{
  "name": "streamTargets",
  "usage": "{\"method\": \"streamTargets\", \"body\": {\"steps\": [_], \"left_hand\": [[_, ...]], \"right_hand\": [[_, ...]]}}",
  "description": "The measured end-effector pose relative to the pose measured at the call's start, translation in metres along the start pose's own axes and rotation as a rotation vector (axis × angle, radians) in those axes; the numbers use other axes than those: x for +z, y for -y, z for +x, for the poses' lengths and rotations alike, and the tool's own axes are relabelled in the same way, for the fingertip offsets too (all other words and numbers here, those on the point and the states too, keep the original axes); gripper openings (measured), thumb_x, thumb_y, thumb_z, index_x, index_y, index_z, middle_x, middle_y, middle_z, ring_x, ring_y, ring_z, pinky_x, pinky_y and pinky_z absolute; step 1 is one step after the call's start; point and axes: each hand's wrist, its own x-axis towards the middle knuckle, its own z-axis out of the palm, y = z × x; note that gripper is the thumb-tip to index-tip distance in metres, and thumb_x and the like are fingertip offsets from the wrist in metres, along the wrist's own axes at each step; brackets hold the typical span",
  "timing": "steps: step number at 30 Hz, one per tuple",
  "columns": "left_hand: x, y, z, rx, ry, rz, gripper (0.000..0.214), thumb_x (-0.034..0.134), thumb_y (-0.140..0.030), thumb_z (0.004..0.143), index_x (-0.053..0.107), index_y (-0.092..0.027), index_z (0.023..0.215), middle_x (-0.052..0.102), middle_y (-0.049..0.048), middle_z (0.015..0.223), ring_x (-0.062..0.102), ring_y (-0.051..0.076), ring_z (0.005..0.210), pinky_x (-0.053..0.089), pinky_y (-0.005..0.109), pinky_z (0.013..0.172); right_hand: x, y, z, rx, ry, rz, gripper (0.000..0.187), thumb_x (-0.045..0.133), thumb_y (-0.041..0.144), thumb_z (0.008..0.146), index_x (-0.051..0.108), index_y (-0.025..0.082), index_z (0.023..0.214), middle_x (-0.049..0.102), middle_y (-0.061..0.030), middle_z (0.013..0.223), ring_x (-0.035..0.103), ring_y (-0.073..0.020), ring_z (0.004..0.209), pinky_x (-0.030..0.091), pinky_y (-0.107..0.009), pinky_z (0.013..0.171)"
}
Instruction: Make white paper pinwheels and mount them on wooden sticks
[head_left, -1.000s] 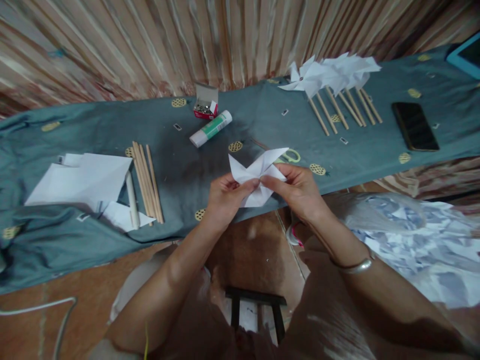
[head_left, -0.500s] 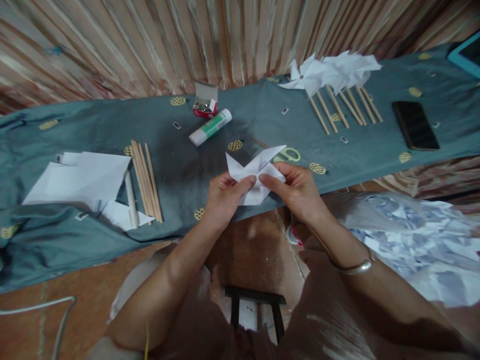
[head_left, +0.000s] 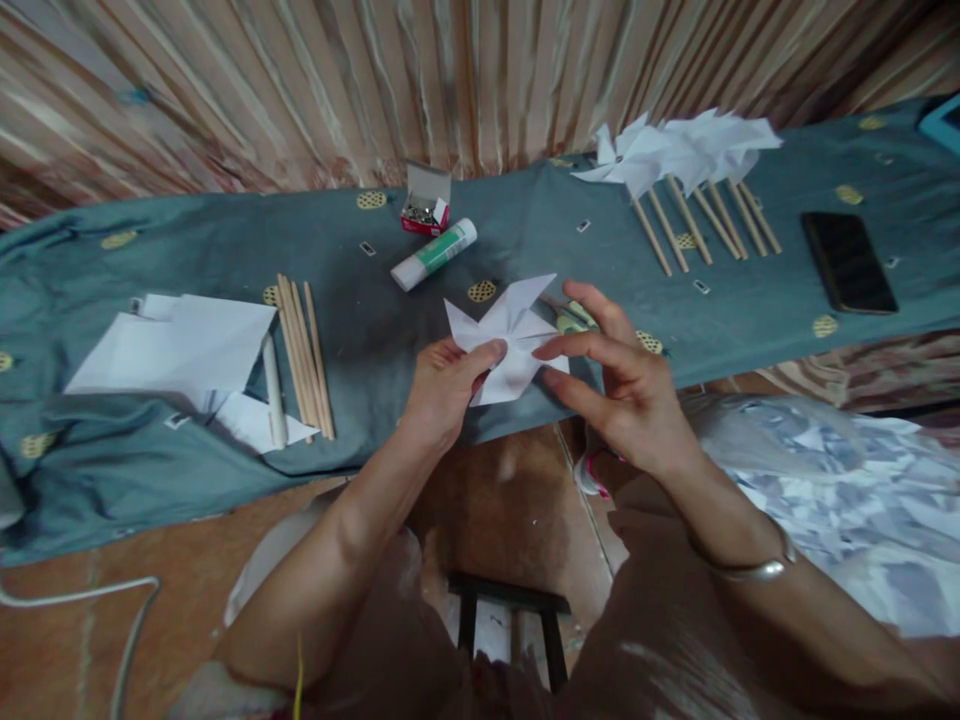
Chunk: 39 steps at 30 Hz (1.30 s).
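A white folded paper pinwheel (head_left: 517, 365) is held over the table's near edge. My left hand (head_left: 446, 385) pinches it from the left, thumb on top near its centre. My right hand (head_left: 619, 380) is at its right side with fingers apart, the fingertips close to or touching a blade. Behind the right fingers lie scissors with pale green handles (head_left: 576, 318), partly hidden. Beyond the pinwheel rest a glue stick (head_left: 435, 255) and a small open red box (head_left: 425, 205) of metal pins or tacks.
Wooden sticks (head_left: 301, 355) and white paper sheets (head_left: 180, 345) lie on the left of the cloth-covered table (head_left: 360, 380). Several pinwheels on sticks (head_left: 682, 155) and a black phone (head_left: 847, 262) are at right. A plastic bag of paper pieces (head_left: 832, 480) stands below right; a curtain (head_left: 337, 80) hangs behind.
My right hand has loosened its pinch and spread its fingers, drawing slightly right. The left hand keeps hold of the pinwheel. The whole view has shifted a little.
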Motion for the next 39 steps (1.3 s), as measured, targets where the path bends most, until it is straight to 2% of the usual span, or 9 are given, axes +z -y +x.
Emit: {"method": "streamTargets", "body": {"steps": [5, 13, 23, 28, 39], "left_hand": [[0.002, 0.001, -0.001, -0.01, -0.02, -0.01, 0.015, 0.079, -0.026, 0.059, 0.069, -0.017, 0.064, 0.068, -0.0021, 0.062, 0.055, 0.009, 0.054, 0.044, 0.021, 0.053], [0.006, 0.003, -0.002, -0.007, -0.029, -0.003, 0.018, 0.082, -0.027, 0.056, 0.072, -0.018, 0.068, 0.071, -0.0014, 0.066, 0.06, 0.01, 0.057, 0.049, 0.023, 0.056], [0.006, 0.006, -0.003, 0.067, -0.035, 0.078, 0.018, 0.083, -0.027, 0.059, 0.073, -0.018, 0.072, 0.074, -0.0009, 0.072, 0.064, 0.012, 0.061, 0.052, 0.026, 0.062], [0.006, 0.006, -0.002, 0.095, -0.074, 0.119, 0.017, 0.082, -0.027, 0.059, 0.074, -0.019, 0.071, 0.074, -0.0005, 0.072, 0.064, 0.013, 0.062, 0.052, 0.025, 0.06], [0.007, 0.007, -0.003, 0.105, -0.062, 0.095, 0.015, 0.083, -0.027, 0.061, 0.075, -0.019, 0.071, 0.074, -0.0011, 0.071, 0.063, 0.012, 0.06, 0.052, 0.025, 0.059]], "right_hand": [[0.002, -0.002, 0.001, 0.002, 0.002, 0.022, 0.011, 0.071, 0.038, 0.085, 0.073, 0.028, 0.09, 0.048, -0.0004, 0.15, 0.043, -0.0277, 0.141, 0.03, -0.051, 0.12], [0.008, -0.006, 0.002, 0.018, -0.061, -0.008, 0.005, 0.072, 0.032, 0.083, 0.073, 0.027, 0.082, 0.057, -0.0013, 0.141, 0.046, -0.0295, 0.138, 0.029, -0.056, 0.119], [0.016, -0.007, 0.003, 0.062, -0.158, -0.04, 0.005, 0.071, 0.027, 0.08, 0.072, 0.025, 0.076, 0.061, -0.0034, 0.134, 0.046, -0.0313, 0.138, 0.026, -0.06, 0.118], [0.018, -0.003, 0.002, 0.039, -0.185, -0.085, 0.004, 0.07, 0.027, 0.081, 0.072, 0.025, 0.078, 0.061, -0.0036, 0.134, 0.045, -0.0311, 0.138, 0.025, -0.06, 0.119], [0.019, -0.001, 0.004, 0.037, -0.205, -0.11, 0.003, 0.07, 0.025, 0.082, 0.071, 0.025, 0.079, 0.058, -0.0024, 0.138, 0.042, -0.0307, 0.139, 0.024, -0.057, 0.12]]}}
